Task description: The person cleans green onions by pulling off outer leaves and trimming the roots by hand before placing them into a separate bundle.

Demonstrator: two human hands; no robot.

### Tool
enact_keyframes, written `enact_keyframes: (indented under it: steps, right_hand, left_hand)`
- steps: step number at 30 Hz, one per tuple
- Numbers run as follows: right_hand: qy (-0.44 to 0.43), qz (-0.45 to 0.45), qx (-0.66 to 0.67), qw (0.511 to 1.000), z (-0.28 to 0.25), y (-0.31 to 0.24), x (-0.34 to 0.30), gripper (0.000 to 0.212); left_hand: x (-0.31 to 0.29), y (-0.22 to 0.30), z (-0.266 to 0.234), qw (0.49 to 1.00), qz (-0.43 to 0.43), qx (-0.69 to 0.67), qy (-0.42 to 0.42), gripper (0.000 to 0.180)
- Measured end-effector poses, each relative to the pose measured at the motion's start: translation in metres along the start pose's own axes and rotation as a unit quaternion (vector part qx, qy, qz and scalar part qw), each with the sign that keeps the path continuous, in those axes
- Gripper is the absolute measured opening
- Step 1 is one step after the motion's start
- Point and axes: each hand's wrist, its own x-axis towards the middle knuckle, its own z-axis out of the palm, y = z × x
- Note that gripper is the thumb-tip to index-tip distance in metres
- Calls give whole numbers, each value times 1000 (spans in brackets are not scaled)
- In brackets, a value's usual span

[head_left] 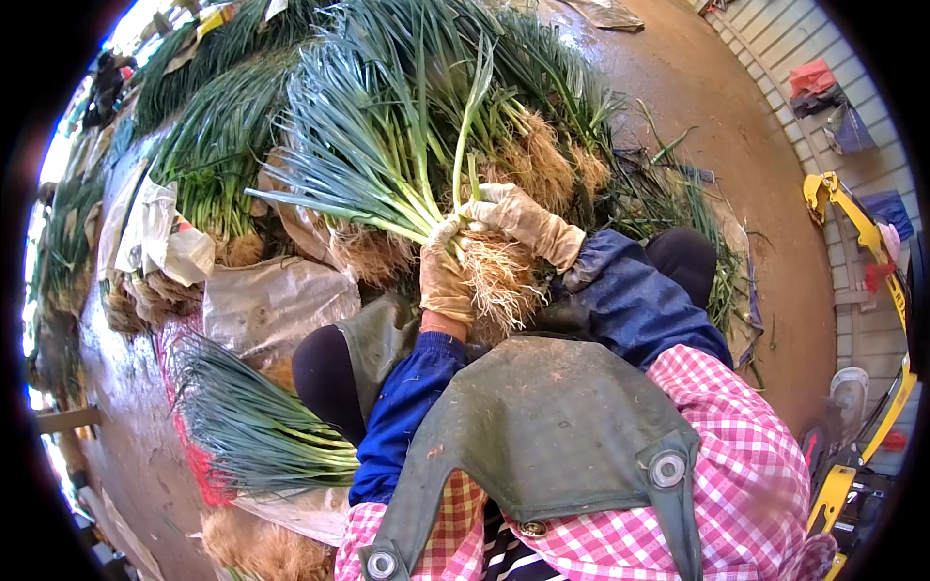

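In front of my lap, my left hand point(445, 273), in a dirty tan glove, is wrapped round a bunch of spring onions point(412, 205) just above the roots. Their long blue-green leaves fan out to the far left, and the shaggy pale roots point(498, 279) hang toward me. My right hand point(528, 225), in a matching glove, is closed at the right side of the bunch. Its fingertips pinch a paler upright stalk point(465, 145) there; the exact grip is partly hidden. Directly behind the hands lies a large heap of spring onions point(542, 165), roots toward me.
Another bunch point(262, 416) lies on red netting at the near left. A brownish sack point(281, 305) spreads between it and the heap. More bundles point(223, 165) stand at the far left. Loose leaves point(678, 208) litter the right side. A yellow metal frame point(886, 426) stands by the tiled wall.
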Motion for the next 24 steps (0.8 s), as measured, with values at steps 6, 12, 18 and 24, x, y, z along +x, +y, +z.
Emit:
enact_keyframes:
  steps: [6, 12, 18, 24]
  right_hand:
    - [-62, 52, -56, 995, -16, 1, 9, 28]
    - [-117, -59, -356, 925, 2, -34, -19, 28]
    - [-175, 146, 5, 974, -11, -18, -24, 26]
    - [-170, 156, 94, 968, -13, -26, -46, 15]
  left_hand:
    - [1, -8, 8, 996, 47, 81, -3, 16]
    - [-12, 0, 10, 997, -22, 71, -3, 20]
    - [6, -8, -15, 994, -65, 46, -77, 13]
    - [-4, -13, 11, 997, -68, 32, 0, 17]
